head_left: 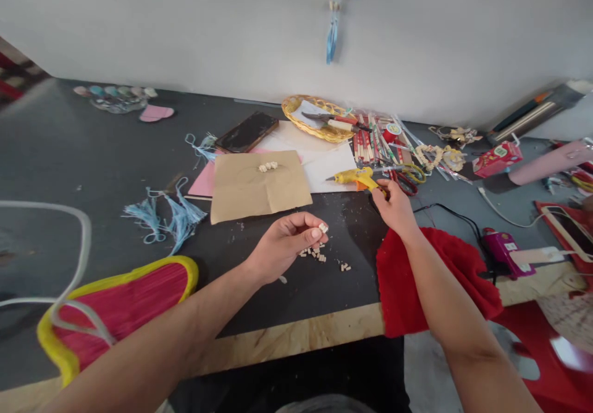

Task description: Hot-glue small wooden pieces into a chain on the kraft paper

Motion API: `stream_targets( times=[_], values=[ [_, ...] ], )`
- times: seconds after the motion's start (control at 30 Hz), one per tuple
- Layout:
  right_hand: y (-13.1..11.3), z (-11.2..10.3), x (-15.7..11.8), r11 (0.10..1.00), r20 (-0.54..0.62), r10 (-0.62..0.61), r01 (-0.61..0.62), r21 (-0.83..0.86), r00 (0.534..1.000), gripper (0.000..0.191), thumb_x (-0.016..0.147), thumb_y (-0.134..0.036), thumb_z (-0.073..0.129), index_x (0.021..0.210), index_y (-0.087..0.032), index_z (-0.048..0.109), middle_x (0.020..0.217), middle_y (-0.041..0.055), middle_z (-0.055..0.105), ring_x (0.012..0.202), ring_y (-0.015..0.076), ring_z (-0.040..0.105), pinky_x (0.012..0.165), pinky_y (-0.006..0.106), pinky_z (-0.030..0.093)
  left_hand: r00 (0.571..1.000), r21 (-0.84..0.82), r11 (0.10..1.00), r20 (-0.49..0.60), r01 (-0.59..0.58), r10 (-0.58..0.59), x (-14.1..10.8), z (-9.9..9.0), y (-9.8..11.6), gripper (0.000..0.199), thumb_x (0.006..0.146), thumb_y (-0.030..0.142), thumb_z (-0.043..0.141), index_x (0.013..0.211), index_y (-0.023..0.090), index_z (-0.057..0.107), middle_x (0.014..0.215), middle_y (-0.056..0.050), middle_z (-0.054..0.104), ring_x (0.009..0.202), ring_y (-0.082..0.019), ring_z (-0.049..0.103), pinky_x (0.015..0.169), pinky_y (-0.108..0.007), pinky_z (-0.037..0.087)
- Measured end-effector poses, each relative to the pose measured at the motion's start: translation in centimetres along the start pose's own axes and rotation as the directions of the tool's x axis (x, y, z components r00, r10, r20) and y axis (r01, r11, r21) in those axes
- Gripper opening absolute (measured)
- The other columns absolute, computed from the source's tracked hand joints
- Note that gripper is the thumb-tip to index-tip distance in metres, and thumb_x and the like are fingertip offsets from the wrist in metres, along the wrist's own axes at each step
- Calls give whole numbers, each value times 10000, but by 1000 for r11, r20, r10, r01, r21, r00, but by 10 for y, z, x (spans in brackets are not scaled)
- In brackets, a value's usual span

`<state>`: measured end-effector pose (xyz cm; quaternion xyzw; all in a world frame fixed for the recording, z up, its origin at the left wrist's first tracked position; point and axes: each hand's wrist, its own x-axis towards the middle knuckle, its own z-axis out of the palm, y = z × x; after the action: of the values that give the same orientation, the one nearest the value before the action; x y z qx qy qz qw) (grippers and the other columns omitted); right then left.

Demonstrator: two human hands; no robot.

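Observation:
Between the thumb and fingers of my left hand (291,240) are small pale wooden pieces (323,228). Just below it, more small wooden pieces (319,256) lie scattered on the dark tabletop (259,305). My right hand (393,203) is closed on the handle of a yellow glue gun (354,177), whose nozzle points left over white paper (324,160). A short row of joined wooden pieces (267,166) rests on a brown paper sheet (250,197) beyond my left hand.
Blue tassels (183,218) and a pink-yellow shape (134,296) lie left. Behind are a phone (248,132) and a wicker basket (290,105) with pliers. Red cloth (403,289), a black cable (463,215), a purple box (503,249) and a pink bottle (546,163) are right.

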<state>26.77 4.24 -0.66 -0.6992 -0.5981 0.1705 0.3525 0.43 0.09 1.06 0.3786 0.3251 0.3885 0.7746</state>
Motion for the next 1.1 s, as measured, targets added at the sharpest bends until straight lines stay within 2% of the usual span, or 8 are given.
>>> stream_targets(
  times=[0.1,0.2,0.3,0.43,0.67,0.87,1.0,1.1],
  values=[
    [-5,-2,-3,915,-32,54,-37,402,998,355,848,-427,556,1105,-184,579,734,14,611,619,155,565,581,285,469,1000,-35,999,21,7,-6,0,-1,1,222,681,309,822,784,155,700,669,-7,681,595,-69,558,580,-170,423],
    [-20,-9,-10,680,-34,77,-28,733,996,287,848,-442,583,1051,-240,570,657,-45,496,542,103,478,494,220,401,1000,-58,998,27,9,-7,1,-1,3,216,685,304,820,791,156,703,673,-9,684,596,-68,560,572,-162,424],
    [-33,-19,-18,491,18,15,-24,871,1000,300,746,-425,712,958,-272,565,824,-27,547,672,102,536,590,237,465,1000,-75,997,27,9,-7,1,-1,4,219,688,307,818,788,153,700,678,-10,684,600,-65,566,580,-157,436],
    [-36,-26,-22,389,186,-56,-150,909,981,357,712,-505,728,924,-260,579,798,-27,530,635,101,503,582,258,467,999,-93,996,39,11,-7,1,-1,6,220,688,311,817,770,148,694,671,-6,680,587,-60,561,561,-148,436],
    [-35,-22,-32,559,158,-118,-66,826,980,320,801,-510,637,991,-260,576,1010,47,585,593,112,465,469,253,354,999,-101,994,-39,-35,31,5,-8,14,232,653,315,839,795,161,740,709,-11,686,629,-71,577,609,-166,466],
    [-42,-19,-54,681,323,-353,4,732,878,338,886,-529,537,991,-212,591,727,28,541,556,132,462,487,284,348,991,-45,992,-77,-118,114,9,-14,21,238,656,344,833,782,161,748,695,-17,687,620,-84,567,595,-191,452],
    [-45,-17,-62,704,395,-404,6,710,825,312,904,-508,524,961,-206,577,775,25,533,553,109,457,487,275,366,981,-3,985,-82,-175,174,9,-14,25,247,646,337,840,782,151,749,679,-18,687,625,-89,569,607,-200,443],
    [-44,-15,-65,702,412,-399,-16,712,819,322,894,-496,546,1082,-237,511,846,32,566,544,107,458,471,269,376,978,11,981,-74,-192,192,9,-15,25,243,655,338,835,786,153,747,669,-15,687,619,-88,567,614,-206,443]
  ],
)
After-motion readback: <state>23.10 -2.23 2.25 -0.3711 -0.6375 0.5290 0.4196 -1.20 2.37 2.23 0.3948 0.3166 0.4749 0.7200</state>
